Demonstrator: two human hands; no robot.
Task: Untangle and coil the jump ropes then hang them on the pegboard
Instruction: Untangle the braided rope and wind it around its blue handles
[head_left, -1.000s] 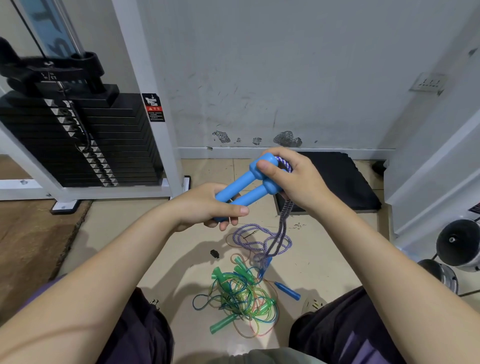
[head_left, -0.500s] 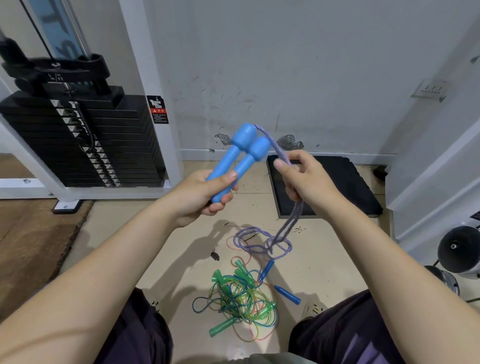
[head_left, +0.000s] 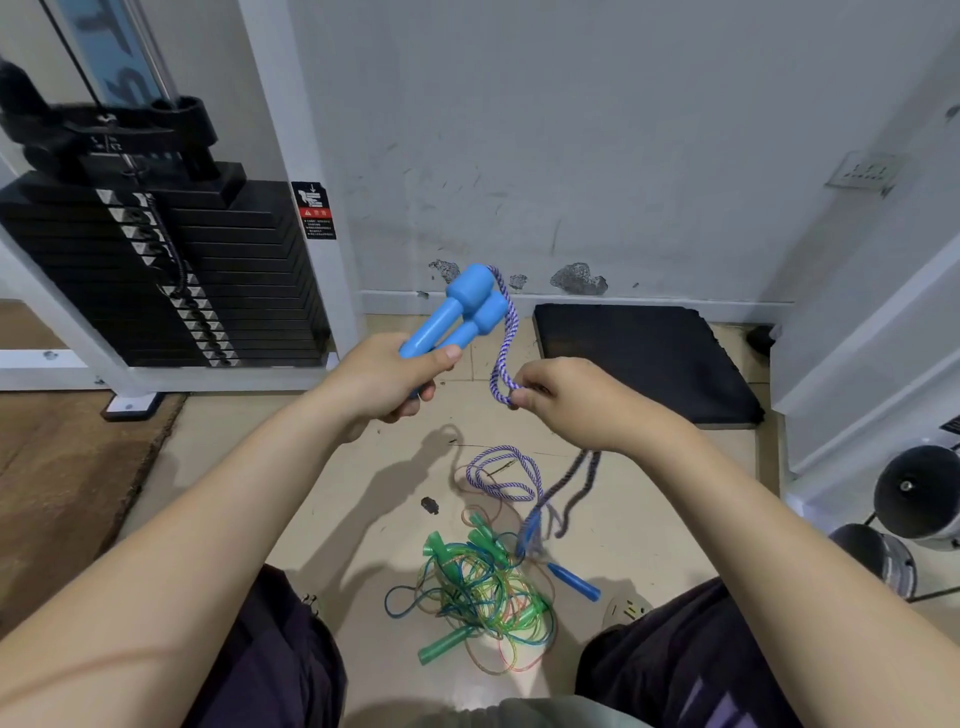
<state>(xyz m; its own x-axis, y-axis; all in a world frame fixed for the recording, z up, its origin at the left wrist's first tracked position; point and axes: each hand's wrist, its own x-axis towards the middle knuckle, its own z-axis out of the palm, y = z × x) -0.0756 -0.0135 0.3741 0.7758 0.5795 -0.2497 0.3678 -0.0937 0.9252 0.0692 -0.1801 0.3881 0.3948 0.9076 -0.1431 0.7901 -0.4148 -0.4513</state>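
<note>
Two blue handles side by side in the left hand, purple rope pinched in the right hand.
Left fingers curl round the lower ends of both handles, whose fat tops tilt up toward the wall; the rope leaves those tops, loops down, and is nipped between the right thumb and fingers. Below the right hand the rope hangs blurred to the floor, where more of it lies in a loose coil. Near that, between the knees, sits a tangle of green, blue and orange cords with green handles, and a small blue handle just beside it. A weight stack stands far left, a black mat against the wall.
</note>
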